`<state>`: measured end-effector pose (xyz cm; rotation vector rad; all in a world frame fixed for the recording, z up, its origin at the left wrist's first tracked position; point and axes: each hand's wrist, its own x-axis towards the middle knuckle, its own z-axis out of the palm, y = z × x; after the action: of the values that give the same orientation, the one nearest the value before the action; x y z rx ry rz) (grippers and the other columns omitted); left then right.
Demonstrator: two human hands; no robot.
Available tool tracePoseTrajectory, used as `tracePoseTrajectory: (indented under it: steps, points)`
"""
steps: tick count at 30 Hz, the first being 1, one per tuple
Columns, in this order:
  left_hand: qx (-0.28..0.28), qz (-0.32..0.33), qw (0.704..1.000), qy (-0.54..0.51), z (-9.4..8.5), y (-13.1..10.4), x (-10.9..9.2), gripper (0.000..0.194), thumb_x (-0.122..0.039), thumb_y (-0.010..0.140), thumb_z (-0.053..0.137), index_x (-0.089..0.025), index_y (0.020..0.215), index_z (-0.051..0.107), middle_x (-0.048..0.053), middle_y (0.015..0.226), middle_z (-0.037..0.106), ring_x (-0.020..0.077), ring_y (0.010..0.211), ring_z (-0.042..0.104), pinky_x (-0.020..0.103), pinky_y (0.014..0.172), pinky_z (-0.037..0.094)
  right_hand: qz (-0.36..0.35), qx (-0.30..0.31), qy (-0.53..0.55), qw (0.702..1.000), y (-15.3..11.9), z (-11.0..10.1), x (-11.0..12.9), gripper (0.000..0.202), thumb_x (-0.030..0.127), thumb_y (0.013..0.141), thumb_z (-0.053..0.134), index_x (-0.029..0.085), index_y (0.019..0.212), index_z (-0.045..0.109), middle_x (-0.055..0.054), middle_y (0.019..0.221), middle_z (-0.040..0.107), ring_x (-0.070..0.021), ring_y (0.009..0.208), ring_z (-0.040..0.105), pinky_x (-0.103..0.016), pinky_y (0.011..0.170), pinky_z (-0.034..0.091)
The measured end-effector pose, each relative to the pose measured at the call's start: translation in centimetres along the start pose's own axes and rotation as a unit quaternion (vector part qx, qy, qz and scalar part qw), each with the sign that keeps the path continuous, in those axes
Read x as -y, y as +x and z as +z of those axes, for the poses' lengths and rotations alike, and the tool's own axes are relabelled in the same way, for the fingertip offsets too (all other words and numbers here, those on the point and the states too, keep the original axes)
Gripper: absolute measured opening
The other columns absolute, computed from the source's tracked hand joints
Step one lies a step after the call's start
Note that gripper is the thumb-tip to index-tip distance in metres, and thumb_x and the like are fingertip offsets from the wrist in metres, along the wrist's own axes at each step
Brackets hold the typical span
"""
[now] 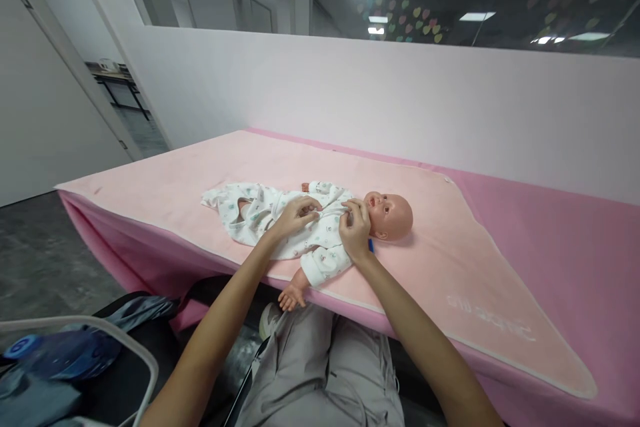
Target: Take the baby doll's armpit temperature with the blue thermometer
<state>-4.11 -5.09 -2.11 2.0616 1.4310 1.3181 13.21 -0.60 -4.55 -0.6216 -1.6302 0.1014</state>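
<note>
One bottle [73, 352] lies lower left. Left hand [296, 215] and right hand [355, 230], both half-curled, rest at one clothed doll [330, 230]; I cannot tell whether they pinch cloth. The doll lies on one peach mat [450, 273].

A baby doll [393, 217] lies on its back in the middle of the frame, its bald head to the right and its legs to the left. Its white suit [327, 237] has tiny prints and gapes near the legs. One little arm reaches toward the bottom.
</note>
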Motion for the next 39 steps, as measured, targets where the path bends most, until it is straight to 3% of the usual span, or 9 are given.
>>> tracePoseTrajectory:
  steps: [6,10,13,17,21,27,39]
  points:
    - [0.012,0.019,1.000,-0.016,0.3,0.0,-0.2,0.008,-0.023,0.073,0.058,-0.017,0.076,0.060,0.007,0.102,0.060,0.0206,0.096,0.055,0.032,0.084,0.042,0.006,0.009,-0.004,1.000,-0.1,0.0,-0.3,0.027,0.006,0.077,0.039,0.019,0.090,0.059,-0.007,0.092,0.056,-0.0183,0.092,0.055,-0.034,0.085,0.048]
    - [0.009,0.018,1.000,-0.024,0.2,-0.1,-0.2,0.009,-0.025,0.075,0.057,-0.017,0.078,0.060,0.007,0.098,0.061,0.0207,0.097,0.054,0.033,0.088,0.040,-0.003,0.040,-0.026,0.999,-0.1,-0.3,0.0,0.025,0.009,0.076,0.043,0.019,0.094,0.059,-0.009,0.101,0.056,-0.0202,0.098,0.053,-0.035,0.087,0.046]
    - [0.009,-0.005,0.999,-0.032,0.2,-0.3,-0.3,0.016,-0.032,0.078,0.056,-0.016,0.080,0.060,0.006,0.087,0.062,0.0191,0.086,0.055,0.032,0.082,0.043,-0.026,0.079,-0.040,0.996,-0.1,-0.5,0.4,0.023,0.013,0.075,0.049,0.019,0.094,0.060,-0.008,0.104,0.057,-0.0212,0.098,0.052,-0.036,0.087,0.044]
    - [-0.012,-0.019,0.998,-0.061,0.5,-0.3,-0.4,0.025,-0.040,0.082,0.050,-0.016,0.082,0.058,0.003,0.077,0.059,0.0154,0.074,0.054,0.027,0.070,0.044,-0.055,0.116,-0.054,0.990,0.1,-0.7,0.8,0.011,0.014,0.076,0.053,0.020,0.081,0.061,-0.006,0.095,0.061,-0.0195,0.089,0.053,-0.035,0.081,0.043]
    - [-0.023,-0.020,0.998,-0.056,0.6,-0.3,-0.6,0.029,-0.042,0.083,0.048,-0.016,0.084,0.062,0.003,0.076,0.060,0.0155,0.073,0.055,0.026,0.068,0.043,-0.050,0.114,-0.061,0.990,0.0,-0.6,0.9,0.011,0.014,0.078,0.052,0.020,0.077,0.061,-0.005,0.089,0.062,-0.0187,0.085,0.052,-0.034,0.078,0.042]
    - [0.002,0.007,1.000,-0.004,0.3,-0.3,-0.9,0.027,-0.037,0.070,0.067,-0.019,0.090,0.068,0.006,0.090,0.065,0.0190,0.086,0.057,0.029,0.077,0.044,-0.040,0.106,-0.057,0.992,0.0,-0.6,1.0,0.011,0.014,0.079,0.050,0.020,0.079,0.059,-0.004,0.084,0.061,-0.0185,0.082,0.052,-0.033,0.076,0.041]
    - [-0.020,0.007,1.000,-0.021,0.4,-0.2,-1.0,0.022,-0.040,0.075,0.063,-0.019,0.078,0.068,0.005,0.082,0.065,0.0170,0.079,0.059,0.029,0.073,0.045,-0.080,0.120,-0.062,0.988,0.0,-0.9,1.3,0.011,0.016,0.084,0.046,0.019,0.079,0.055,-0.004,0.080,0.062,-0.0183,0.079,0.051,-0.032,0.075,0.039]
